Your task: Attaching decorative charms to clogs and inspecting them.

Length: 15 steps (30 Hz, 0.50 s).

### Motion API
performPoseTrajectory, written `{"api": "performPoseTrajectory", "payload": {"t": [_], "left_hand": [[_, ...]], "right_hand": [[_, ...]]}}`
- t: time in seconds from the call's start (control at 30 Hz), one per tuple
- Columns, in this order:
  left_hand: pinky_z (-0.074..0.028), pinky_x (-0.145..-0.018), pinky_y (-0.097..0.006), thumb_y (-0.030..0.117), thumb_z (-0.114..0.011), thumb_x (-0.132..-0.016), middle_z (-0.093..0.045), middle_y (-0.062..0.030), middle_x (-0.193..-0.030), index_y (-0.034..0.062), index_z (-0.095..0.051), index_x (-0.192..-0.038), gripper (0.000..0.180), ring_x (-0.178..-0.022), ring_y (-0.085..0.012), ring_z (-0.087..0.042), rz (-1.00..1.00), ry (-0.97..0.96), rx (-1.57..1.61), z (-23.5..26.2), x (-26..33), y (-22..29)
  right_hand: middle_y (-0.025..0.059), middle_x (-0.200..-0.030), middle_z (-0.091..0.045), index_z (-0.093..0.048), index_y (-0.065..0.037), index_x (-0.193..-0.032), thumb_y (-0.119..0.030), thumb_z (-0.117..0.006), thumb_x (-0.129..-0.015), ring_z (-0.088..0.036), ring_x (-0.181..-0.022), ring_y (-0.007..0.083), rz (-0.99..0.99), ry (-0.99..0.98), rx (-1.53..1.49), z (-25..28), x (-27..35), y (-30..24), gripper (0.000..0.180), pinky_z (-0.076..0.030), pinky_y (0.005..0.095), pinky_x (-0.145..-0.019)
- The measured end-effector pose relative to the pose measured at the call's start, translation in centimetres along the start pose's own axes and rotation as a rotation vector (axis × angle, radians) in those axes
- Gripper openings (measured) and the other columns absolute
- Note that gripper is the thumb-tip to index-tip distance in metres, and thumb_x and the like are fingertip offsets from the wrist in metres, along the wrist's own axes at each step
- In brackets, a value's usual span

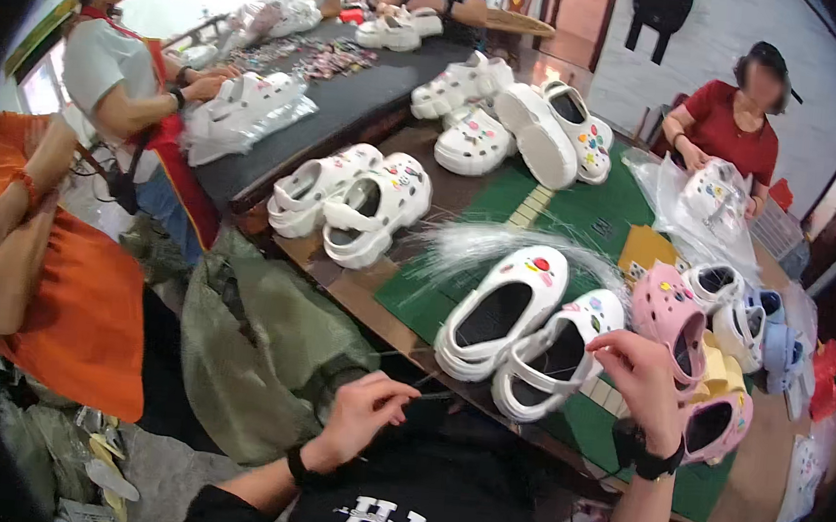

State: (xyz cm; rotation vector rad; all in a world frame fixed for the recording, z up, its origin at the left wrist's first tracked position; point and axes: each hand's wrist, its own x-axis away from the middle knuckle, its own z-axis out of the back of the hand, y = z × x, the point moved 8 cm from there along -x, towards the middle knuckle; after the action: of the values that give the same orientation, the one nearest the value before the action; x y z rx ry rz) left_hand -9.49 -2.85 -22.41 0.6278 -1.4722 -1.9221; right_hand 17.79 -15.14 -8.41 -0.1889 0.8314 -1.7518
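table [454, 309]: green mats, rows of white clogs.
white clog pair [526, 330]: near edge, just before both hands; judged light, springy foam, smooth; best taken by heel strap or rim.
pink clogs [676, 323]: right of the pair.
right hand [642, 375]: fingers curled, touching the nearer clog's strap.
left hand [365, 411]: pinched shut on a thin strand [417, 385]; limp, easily dropped.
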Motion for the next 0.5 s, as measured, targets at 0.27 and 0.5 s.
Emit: {"api": "performPoseTrajectory", "payload": {"t": [0.27,0.5], "left_hand": [[-0.052,-0.069,-0.023,0.01,-0.051,-0.098,-0.063,-0.0057,-0.1,0.0012,-0.058,-0.11,0.016,-0.083,-0.0099,-0.063,-0.01,0.029,0.551,-1.1,0.7,-2.6],[-0.053,-0.061,-0.03,0.019,-0.051,-0.1,-0.064,-0.0116,-0.096,-0.0013,-0.054,-0.118,0.027,-0.074,-0.0192,-0.065,0.016,0.122,1.066,0.5,1.5,2.4]], "right_hand": [[0.0089,-0.083,-0.061,-0.066,-0.011,-0.083,-0.017,-0.068,-0.081,-0.063,-0.07,0.0317,0.439,-0.12,0.255,-10.3,-0.3,-6.3,0.007,-0.049,0.0401,-0.06],[0.0186,-0.084,-0.064,-0.06,-0.003,-0.088,-0.018,-0.061,-0.09,-0.063,-0.078,0.0365,0.408,-0.233,0.117,-11.6,-1.4,-7.0,0.015,-0.048,0.0405,-0.065]]}}
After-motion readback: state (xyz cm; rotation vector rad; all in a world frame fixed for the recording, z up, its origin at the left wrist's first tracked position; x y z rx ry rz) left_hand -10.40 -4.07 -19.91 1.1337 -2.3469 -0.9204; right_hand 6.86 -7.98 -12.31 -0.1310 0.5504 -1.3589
